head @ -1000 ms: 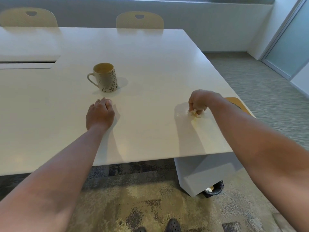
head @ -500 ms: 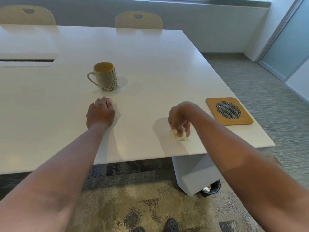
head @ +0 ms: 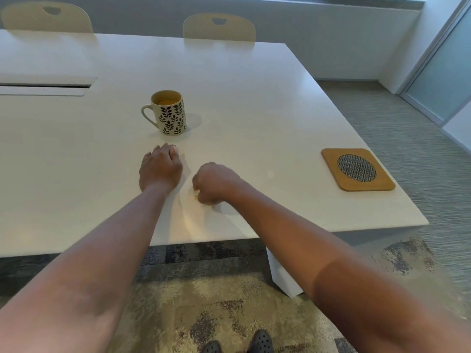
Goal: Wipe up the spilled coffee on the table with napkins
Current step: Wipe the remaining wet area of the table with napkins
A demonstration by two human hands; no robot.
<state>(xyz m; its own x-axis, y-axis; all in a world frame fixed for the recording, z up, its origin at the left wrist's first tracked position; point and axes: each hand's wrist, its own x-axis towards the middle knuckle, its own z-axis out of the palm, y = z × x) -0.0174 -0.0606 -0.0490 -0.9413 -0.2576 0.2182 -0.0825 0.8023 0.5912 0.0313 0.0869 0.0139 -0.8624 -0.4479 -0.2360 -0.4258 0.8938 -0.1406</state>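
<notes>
A white table fills most of the view, with two pale chairs at its far side and patterned carpet below. Taking the mug as reference: it stands upright on the table, part-filled with a tan liquid. The left hand rests on the table just on the near side of the mug, fingers curled under, holding nothing that can be seen. The right hand lies nearer still and to the right of the mug, fingers closed round a crumpled napkin pressed to the surface (only a pale, stained scrap shows beneath the fist). A wooden coaster sits well to the right of the mug, near the table edge.

No clear pool of coffee is visible; a faint sheen lies around the napkin.

Risks, as judged: a saturated wad may smear rather than absorb; a wide stroke towards the mug could knock it and renew the spill; residue could be pushed over the near edge onto the carpet.
</notes>
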